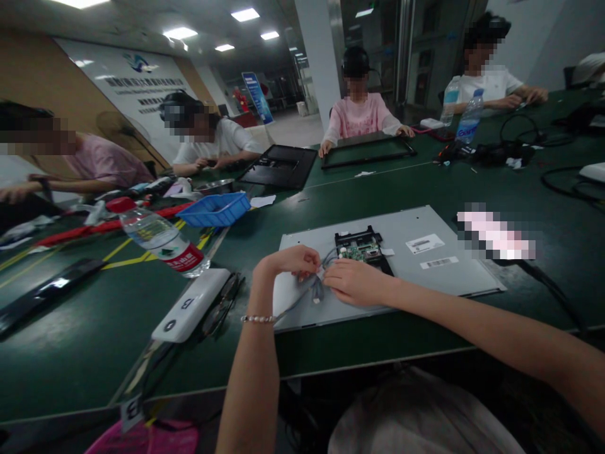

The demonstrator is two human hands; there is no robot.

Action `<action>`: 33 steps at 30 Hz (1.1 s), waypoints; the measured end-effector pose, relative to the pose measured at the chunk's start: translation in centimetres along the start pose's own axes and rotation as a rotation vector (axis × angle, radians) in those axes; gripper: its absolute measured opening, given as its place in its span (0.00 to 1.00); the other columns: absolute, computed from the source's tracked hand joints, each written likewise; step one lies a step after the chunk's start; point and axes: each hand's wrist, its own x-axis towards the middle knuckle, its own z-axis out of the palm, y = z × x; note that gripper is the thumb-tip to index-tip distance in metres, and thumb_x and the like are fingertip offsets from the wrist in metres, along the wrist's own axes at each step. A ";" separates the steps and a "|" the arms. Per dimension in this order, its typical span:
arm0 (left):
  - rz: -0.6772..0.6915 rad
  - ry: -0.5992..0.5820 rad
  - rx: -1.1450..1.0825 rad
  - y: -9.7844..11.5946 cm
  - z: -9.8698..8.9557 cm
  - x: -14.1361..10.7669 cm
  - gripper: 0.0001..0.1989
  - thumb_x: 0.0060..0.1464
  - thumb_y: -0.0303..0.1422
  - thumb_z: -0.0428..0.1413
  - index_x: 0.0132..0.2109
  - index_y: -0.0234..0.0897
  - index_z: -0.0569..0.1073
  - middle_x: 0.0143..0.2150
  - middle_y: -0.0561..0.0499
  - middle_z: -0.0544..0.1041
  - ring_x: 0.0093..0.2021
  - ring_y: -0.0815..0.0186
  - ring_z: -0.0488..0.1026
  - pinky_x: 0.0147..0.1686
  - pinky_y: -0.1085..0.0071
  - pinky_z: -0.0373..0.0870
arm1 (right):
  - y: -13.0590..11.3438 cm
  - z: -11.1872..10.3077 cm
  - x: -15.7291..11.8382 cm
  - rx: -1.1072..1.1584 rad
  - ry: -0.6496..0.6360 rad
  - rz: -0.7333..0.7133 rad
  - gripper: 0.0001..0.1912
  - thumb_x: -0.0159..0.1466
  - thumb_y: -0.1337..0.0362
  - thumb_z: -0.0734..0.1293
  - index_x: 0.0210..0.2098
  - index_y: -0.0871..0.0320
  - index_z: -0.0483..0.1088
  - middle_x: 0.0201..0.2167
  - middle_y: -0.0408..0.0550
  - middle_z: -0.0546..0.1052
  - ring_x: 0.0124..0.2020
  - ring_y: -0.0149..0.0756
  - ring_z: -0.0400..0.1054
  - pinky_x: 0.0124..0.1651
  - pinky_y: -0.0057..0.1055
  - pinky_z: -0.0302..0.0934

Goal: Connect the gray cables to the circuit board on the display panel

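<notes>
A silvery flat display panel (411,221) lies face down on the green table. A black bracket (363,236) with a green circuit board (362,253) sits on the panel's back. Left of the board, a bundle of grey cables (317,292) is gathered in a loop. My left hand (297,260) has its fingers curled and pinched on the cables. From the other side, my right hand (352,282) closes its fingertips on the same bundle, its palm low over the panel. The fingers partly hide the cables between them.
Left of the panel are a white power bank (191,306), glasses (222,306), a water bottle (163,243) and a blue tray (215,211). A phone-like device (494,236) with a cable lies right. Several people sit around the table; one touches a black frame (368,151).
</notes>
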 end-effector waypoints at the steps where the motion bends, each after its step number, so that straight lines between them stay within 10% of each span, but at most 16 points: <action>1: -0.009 -0.003 0.004 0.0 0.0 0.0 0.08 0.45 0.34 0.54 0.33 0.34 0.71 0.21 0.55 0.69 0.20 0.71 0.66 0.19 0.76 0.58 | 0.0 0.0 0.0 0.003 -0.002 0.002 0.11 0.65 0.69 0.58 0.43 0.64 0.70 0.41 0.56 0.75 0.46 0.41 0.66 0.53 0.40 0.55; 18: -0.070 0.048 0.002 0.2 -0.1 -0.3 0.09 0.43 0.36 0.56 0.30 0.34 0.71 0.18 0.55 0.68 0.19 0.71 0.64 0.19 0.76 0.55 | 0.0 -0.2 0.0 0.036 -0.053 0.010 0.12 0.65 0.69 0.58 0.42 0.66 0.70 0.39 0.57 0.75 0.46 0.41 0.66 0.50 0.39 0.58; 33: -0.123 0.390 0.227 -2.7 -1.5 0.1 0.17 0.46 0.45 0.53 0.21 0.36 0.68 0.14 0.55 0.66 0.17 0.72 0.63 0.21 0.75 0.58 | -0.2 -0.6 -0.3 0.008 -0.064 -0.027 0.11 0.65 0.68 0.58 0.35 0.64 0.71 0.32 0.54 0.76 0.38 0.39 0.68 0.44 0.36 0.58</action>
